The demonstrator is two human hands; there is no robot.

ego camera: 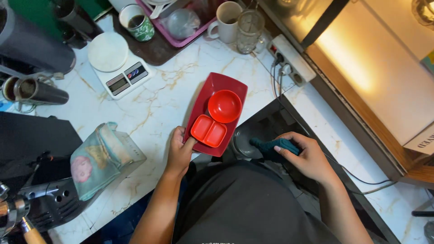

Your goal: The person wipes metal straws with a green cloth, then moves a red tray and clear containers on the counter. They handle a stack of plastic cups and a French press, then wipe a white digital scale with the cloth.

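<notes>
Red plastic tray (212,97) lies on the marbled white counter (158,108), its near end over the edge, carrying a round red bowl (224,106) and a two-section red dish (208,130) that touch. The left hand (180,151) pinches the tray's near corner, thumb on top beside the dish. The right hand (307,156) curls its fingers around a dark teal cloth (271,147) just beside the tray.

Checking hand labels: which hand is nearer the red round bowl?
Left. The left hand grips the red tray carrying the red round bowl, just below it. The right hand is off to the side, holding a dark cloth.
</notes>
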